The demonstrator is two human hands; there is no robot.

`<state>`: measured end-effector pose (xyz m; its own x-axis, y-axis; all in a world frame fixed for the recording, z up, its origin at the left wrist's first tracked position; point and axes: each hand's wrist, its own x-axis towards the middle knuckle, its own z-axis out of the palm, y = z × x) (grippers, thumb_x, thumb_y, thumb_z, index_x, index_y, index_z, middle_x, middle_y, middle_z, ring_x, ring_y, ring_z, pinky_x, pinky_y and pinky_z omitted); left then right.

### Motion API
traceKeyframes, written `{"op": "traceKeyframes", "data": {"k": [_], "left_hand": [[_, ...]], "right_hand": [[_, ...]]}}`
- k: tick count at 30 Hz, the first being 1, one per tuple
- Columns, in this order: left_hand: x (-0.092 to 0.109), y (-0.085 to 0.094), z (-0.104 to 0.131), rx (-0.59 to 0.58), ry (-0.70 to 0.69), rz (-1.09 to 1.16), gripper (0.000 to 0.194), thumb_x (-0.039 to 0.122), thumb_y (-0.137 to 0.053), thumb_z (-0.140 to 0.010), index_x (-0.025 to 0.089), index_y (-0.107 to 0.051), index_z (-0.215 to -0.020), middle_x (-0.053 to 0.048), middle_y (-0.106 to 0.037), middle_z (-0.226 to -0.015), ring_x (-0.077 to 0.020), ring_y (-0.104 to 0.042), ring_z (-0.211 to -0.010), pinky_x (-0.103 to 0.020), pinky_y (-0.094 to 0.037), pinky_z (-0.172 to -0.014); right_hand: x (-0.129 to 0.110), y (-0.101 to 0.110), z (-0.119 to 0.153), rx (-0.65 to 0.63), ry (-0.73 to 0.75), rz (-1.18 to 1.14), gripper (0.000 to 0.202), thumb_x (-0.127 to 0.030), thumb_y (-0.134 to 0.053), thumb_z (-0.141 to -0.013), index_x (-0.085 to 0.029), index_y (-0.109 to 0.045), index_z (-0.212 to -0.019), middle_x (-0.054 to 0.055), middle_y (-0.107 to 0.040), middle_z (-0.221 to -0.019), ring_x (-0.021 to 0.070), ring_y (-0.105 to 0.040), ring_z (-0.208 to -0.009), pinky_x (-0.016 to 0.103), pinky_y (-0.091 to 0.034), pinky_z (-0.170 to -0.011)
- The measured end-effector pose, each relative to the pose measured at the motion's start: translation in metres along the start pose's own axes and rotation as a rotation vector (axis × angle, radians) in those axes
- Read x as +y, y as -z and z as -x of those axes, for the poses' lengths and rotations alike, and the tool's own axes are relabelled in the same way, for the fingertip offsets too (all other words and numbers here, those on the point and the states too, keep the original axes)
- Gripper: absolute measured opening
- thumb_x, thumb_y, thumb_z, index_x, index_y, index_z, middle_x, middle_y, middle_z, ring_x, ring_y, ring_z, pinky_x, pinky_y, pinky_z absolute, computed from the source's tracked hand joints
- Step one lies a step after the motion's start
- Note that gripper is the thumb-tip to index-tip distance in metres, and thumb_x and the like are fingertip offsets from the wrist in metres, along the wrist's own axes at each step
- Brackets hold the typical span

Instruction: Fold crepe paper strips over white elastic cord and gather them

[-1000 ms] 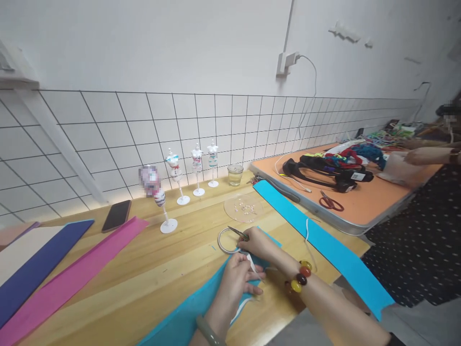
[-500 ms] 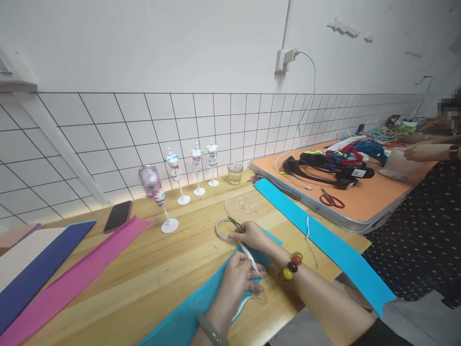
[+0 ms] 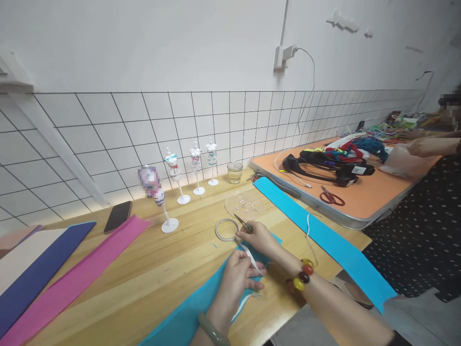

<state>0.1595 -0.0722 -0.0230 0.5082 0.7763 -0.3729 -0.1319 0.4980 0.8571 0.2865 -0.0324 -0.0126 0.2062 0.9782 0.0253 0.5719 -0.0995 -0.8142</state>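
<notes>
My left hand (image 3: 239,274), with a bangle on the wrist, pinches a narrow white ribbon (image 3: 250,257) over a strip of teal fabric (image 3: 201,300). Its lower fingers are partly spread. My right hand (image 3: 260,236), wearing a bead bracelet, is closed on a pair of tweezers (image 3: 242,222) whose tips point up and left. Just left of those fingers lies a thin pale ring (image 3: 217,230), apart from the tweezers. Behind it a clear round dish (image 3: 228,207) bears small shiny pieces. Another white strip (image 3: 242,307) lies beneath my left hand.
Several small white mannequin stands (image 3: 170,225) and a glass of liquid (image 3: 235,173) line the wall. A phone (image 3: 118,216) and a pink strip (image 3: 97,271) lie left. Rightward are a blue strip (image 3: 306,226), red-handled scissors (image 3: 332,198) on an orange table and a person's arm (image 3: 432,146).
My right hand has drawn a little right, away from the pale ring, with the tweezers still in it. My left hand has barely moved and keeps the ribbon.
</notes>
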Motion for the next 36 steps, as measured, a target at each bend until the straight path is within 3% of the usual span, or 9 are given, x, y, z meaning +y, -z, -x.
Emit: {"op": "traceKeyframes", "data": {"k": [5,9,15,20,24,30,36], "left_hand": [[0.004,-0.002,0.004,-0.026,-0.023,0.0,0.027,0.037,-0.054,-0.071,0.018,-0.04,-0.084,-0.006,-0.061,-0.076,-0.0214,-0.064,-0.073,-0.024,-0.049,-0.048],[0.004,-0.002,0.005,-0.06,-0.044,0.003,0.028,0.036,-0.055,-0.072,0.019,-0.04,-0.088,-0.005,-0.061,-0.078,-0.0193,-0.064,-0.069,-0.023,-0.048,-0.047],[0.003,0.0,0.004,-0.071,-0.074,0.015,0.027,0.034,-0.056,-0.073,0.019,-0.04,-0.089,-0.005,-0.061,-0.079,-0.0165,-0.063,-0.065,-0.023,-0.049,-0.048],[0.004,0.0,0.003,-0.022,-0.017,0.002,0.025,0.031,-0.055,-0.072,0.018,-0.039,-0.086,-0.004,-0.061,-0.073,-0.0178,-0.064,-0.064,-0.023,-0.048,-0.046],[0.006,0.0,0.006,-0.057,-0.04,0.014,0.02,0.026,-0.052,-0.073,0.018,-0.041,-0.088,-0.005,-0.062,-0.075,-0.0177,-0.064,-0.067,-0.025,-0.049,-0.05],[0.013,0.001,0.011,-0.112,-0.022,0.119,0.02,0.032,-0.05,-0.076,0.016,-0.045,-0.085,-0.009,-0.062,-0.077,-0.0164,-0.062,-0.064,-0.025,-0.049,-0.051],[0.013,0.001,0.012,-0.101,-0.054,0.104,0.028,0.04,-0.058,-0.074,0.014,-0.049,-0.081,-0.006,-0.06,-0.078,-0.0114,-0.058,-0.058,-0.023,-0.049,-0.048]], "right_hand": [[0.008,0.026,0.047,-0.198,-0.006,-0.156,0.034,-0.046,-0.055,-0.074,-0.014,-0.058,-0.062,0.0,-0.058,-0.057,0.0111,-0.049,-0.053,0.022,-0.034,-0.05],[0.012,0.032,0.069,-0.249,-0.023,-0.232,0.036,-0.048,-0.057,-0.072,-0.013,-0.061,-0.067,-0.001,-0.056,-0.059,0.0105,-0.046,-0.055,0.021,-0.033,-0.051],[0.006,0.02,0.068,-0.241,-0.069,-0.319,0.035,-0.047,-0.061,-0.068,-0.013,-0.059,-0.061,-0.004,-0.049,-0.053,0.0083,-0.039,-0.051,0.02,-0.028,-0.048],[0.008,0.019,0.063,-0.321,-0.1,-0.369,0.032,-0.044,-0.062,-0.067,-0.013,-0.058,-0.06,-0.005,-0.045,-0.049,0.0062,-0.034,-0.046,0.02,-0.024,-0.045],[0.012,0.02,0.061,-0.337,-0.12,-0.378,0.03,-0.042,-0.061,-0.069,-0.013,-0.058,-0.061,-0.006,-0.042,-0.047,0.0056,-0.03,-0.044,0.02,-0.02,-0.042],[0.006,0.023,0.066,-0.334,-0.095,-0.418,0.027,-0.038,-0.06,-0.07,-0.014,-0.055,-0.059,-0.006,-0.044,-0.051,0.0055,-0.033,-0.047,0.018,-0.026,-0.046],[0.003,0.025,0.07,-0.334,-0.046,-0.447,0.021,-0.034,-0.062,-0.068,-0.014,-0.057,-0.063,-0.003,-0.054,-0.061,0.0089,-0.044,-0.058,0.019,-0.034,-0.056]]}}
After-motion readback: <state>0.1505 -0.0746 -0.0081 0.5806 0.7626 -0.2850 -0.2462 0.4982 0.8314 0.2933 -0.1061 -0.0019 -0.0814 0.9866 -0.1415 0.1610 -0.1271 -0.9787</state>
